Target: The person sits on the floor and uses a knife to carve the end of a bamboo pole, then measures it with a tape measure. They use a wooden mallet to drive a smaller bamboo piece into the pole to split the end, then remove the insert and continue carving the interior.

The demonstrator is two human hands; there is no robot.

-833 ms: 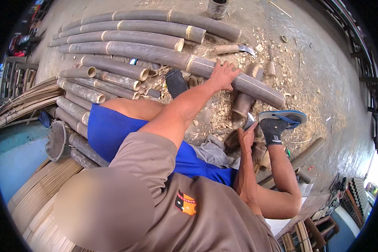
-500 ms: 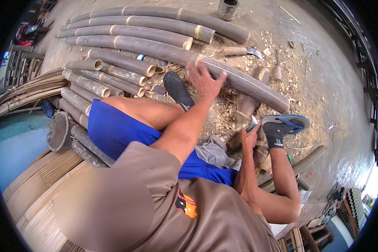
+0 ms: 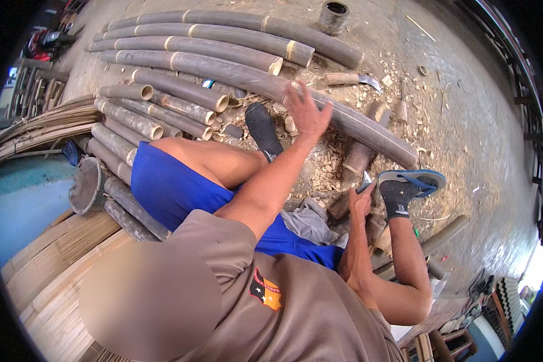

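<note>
A long grey-brown bamboo pole [image 3: 368,131] slants across the floor, its near right end propped over a short log [image 3: 359,158]. My left hand [image 3: 309,116] is at the pole's near side by a node, fingers spread. Whether its fingertips press on the pole is unclear. Lower down, between my legs, my right hand [image 3: 360,202] is closed round what looks like a knife [image 3: 365,181], its short pale blade pointing up toward the pole's end. Most of the handle is hidden in the fist.
Several long bamboo poles [image 3: 241,53] lie behind, with shorter cut lengths [image 3: 181,105] at the left. A hatchet-like tool [image 3: 344,78] with a curved blade and a can [image 3: 333,17] are beyond the pole. Wood chips [image 3: 326,172] litter the floor around my sandalled foot [image 3: 404,187].
My left hand has shifted slightly right along the pole, fingers still spread. My right hand keeps its grip on the knife in about the same place. The whole view has drifted slightly.
</note>
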